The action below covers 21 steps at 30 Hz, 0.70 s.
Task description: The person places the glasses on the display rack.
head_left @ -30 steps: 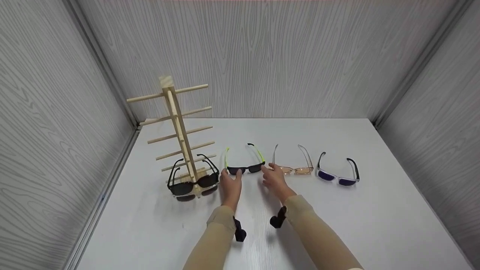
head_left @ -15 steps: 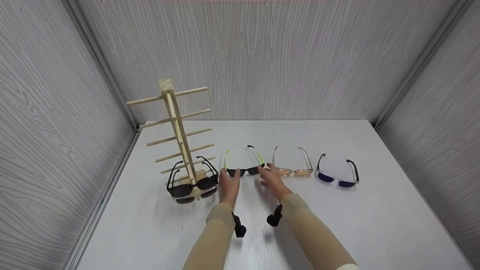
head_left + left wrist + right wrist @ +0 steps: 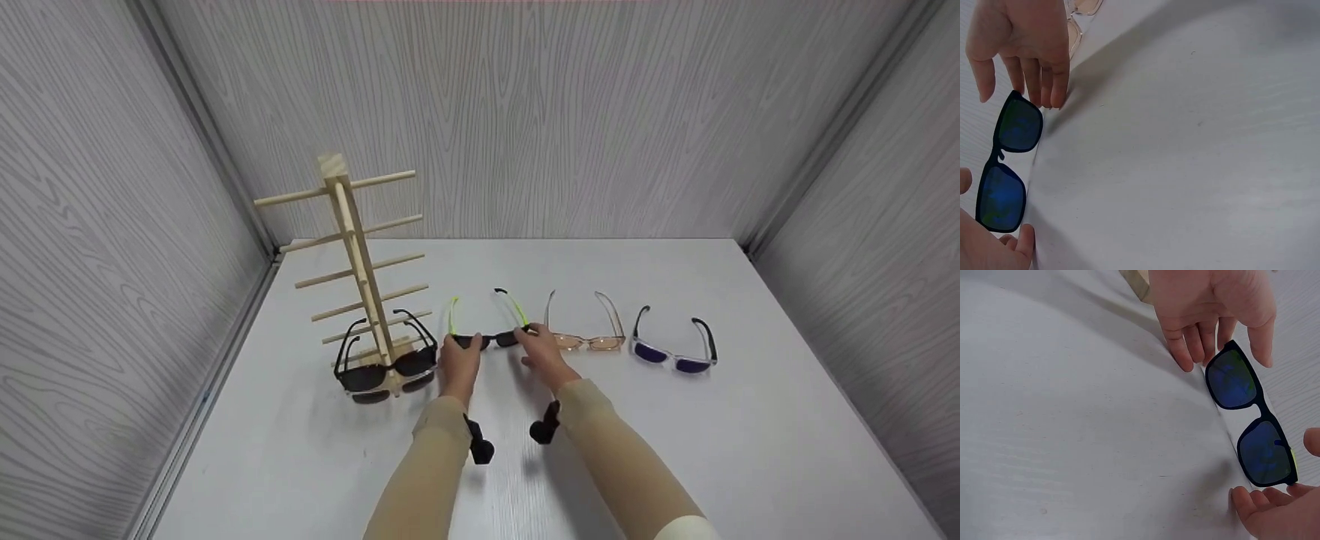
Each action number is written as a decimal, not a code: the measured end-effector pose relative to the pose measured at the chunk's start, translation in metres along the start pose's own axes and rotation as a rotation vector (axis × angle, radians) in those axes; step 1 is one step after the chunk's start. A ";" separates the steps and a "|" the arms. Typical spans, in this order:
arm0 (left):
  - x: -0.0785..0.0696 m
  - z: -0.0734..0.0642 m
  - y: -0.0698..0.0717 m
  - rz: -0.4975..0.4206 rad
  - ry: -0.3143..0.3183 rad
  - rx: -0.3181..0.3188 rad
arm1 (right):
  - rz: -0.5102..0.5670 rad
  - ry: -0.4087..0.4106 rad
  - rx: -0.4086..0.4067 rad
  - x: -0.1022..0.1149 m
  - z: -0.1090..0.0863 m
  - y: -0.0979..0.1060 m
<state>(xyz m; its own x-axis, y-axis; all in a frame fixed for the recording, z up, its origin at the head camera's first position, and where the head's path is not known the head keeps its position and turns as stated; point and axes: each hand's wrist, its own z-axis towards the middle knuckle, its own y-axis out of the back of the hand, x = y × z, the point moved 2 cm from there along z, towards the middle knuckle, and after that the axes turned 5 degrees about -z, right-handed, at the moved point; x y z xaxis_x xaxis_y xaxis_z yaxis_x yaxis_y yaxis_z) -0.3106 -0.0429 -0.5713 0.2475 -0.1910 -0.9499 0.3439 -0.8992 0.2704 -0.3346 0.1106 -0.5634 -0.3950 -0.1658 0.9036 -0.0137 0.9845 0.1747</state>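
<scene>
Black-fronted sunglasses point(image 3: 508, 340) with yellow-green temples lie unfolded on the white table, lenses towards me. Around their left end is my left hand point(image 3: 459, 366), and my right hand point(image 3: 547, 356) is at the right end. In the left wrist view, the fingers of the right hand point(image 3: 1024, 39) touch the upper corner of the frame, with the thumb apart. The right wrist view shows blue-green reflections on the lenses point(image 3: 1231, 379); there the right hand point(image 3: 1283, 514) has its fingertips at the lower corner and its thumb away from the frame.
On the left stands a wooden display rack point(image 3: 360, 255) with several crossbars. Black sunglasses point(image 3: 365, 376) hang low on it, above a second pair with dark lenses point(image 3: 371, 397). To the right lie orange-tinted glasses point(image 3: 604, 343) and clear-framed sunglasses point(image 3: 690, 366) with dark blue lenses.
My right hand has moved slightly left and closer to the right end of the sunglasses. The left hand has barely shifted, and the sunglasses stay in about the same place.
</scene>
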 end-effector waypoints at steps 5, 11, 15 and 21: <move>-0.001 0.000 0.000 0.071 0.019 0.005 | 0.038 0.020 -0.012 -0.003 0.001 -0.001; 0.000 -0.001 0.000 -0.043 0.040 0.012 | 0.021 -0.005 -0.081 -0.007 0.002 -0.002; -0.001 -0.003 0.003 -0.121 0.058 -0.014 | 0.056 -0.022 -0.111 -0.008 0.001 -0.002; -0.001 -0.006 0.004 -0.199 0.060 -0.029 | 0.108 0.013 -0.159 -0.011 -0.003 -0.002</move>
<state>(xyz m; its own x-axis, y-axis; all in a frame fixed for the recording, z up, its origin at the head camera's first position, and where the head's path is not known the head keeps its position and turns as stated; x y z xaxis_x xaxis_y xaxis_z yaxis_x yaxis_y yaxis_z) -0.3044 -0.0443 -0.5683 0.2252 0.0134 -0.9742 0.4166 -0.9052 0.0838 -0.3271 0.1105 -0.5726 -0.3744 -0.0615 0.9252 0.1742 0.9754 0.1353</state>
